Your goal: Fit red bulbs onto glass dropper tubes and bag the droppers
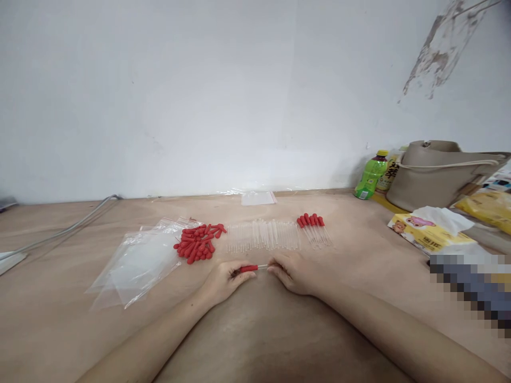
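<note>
Desk edge: The back of the brown desk was bounded by a white wall, marked by a peeling patch at upper right.
Open room: A shaded stretch was left between the forearms, and another between the assembled droppers and the yellow tissue pack.
Left side: Clear zip bags were overlapped beside a red bulb pile.
Middle: Clear tubes were laid side by side between that pile and the assembled droppers.
Far right: A green bottle and a beige handbag were stood near the wall.
Bulb and tube: The red dropper bulb and dropper tube were held before the clear tubes; seating depth could not be told.
Long axis: Both were aligned nearly sideways, the tube being directed rightward.
Left grip: The bulb was held by the left hand.
Right grip: The tube was pinched narrowly by the right hand.
</note>
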A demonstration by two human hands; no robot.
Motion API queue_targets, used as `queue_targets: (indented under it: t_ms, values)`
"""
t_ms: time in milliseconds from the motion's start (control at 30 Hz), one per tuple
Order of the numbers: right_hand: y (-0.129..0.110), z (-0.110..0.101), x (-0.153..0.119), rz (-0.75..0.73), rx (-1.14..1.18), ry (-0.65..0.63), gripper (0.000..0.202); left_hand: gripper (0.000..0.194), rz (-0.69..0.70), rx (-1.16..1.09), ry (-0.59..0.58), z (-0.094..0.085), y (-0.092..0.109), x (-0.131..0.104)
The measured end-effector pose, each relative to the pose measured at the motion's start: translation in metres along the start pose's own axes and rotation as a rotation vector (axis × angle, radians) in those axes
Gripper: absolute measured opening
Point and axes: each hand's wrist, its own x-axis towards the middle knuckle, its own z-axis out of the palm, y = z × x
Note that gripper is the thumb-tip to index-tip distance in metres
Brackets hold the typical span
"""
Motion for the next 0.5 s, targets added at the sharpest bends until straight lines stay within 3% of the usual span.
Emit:
queue_targets:
  t_ms: [200, 500]
  values:
    - [0.000, 0.010, 0.000, -0.044, -0.044, 0.063, 0.021, 0.024, 0.017, -0.009, -0.036, 0.001, 0.000, 0.000]
    - [-0.001, 0.012, 0.002, -0.037, -0.104, 0.046, 0.027, 0.027, 0.013, -0.013, -0.027, 0.002, 0.000, 0.001]
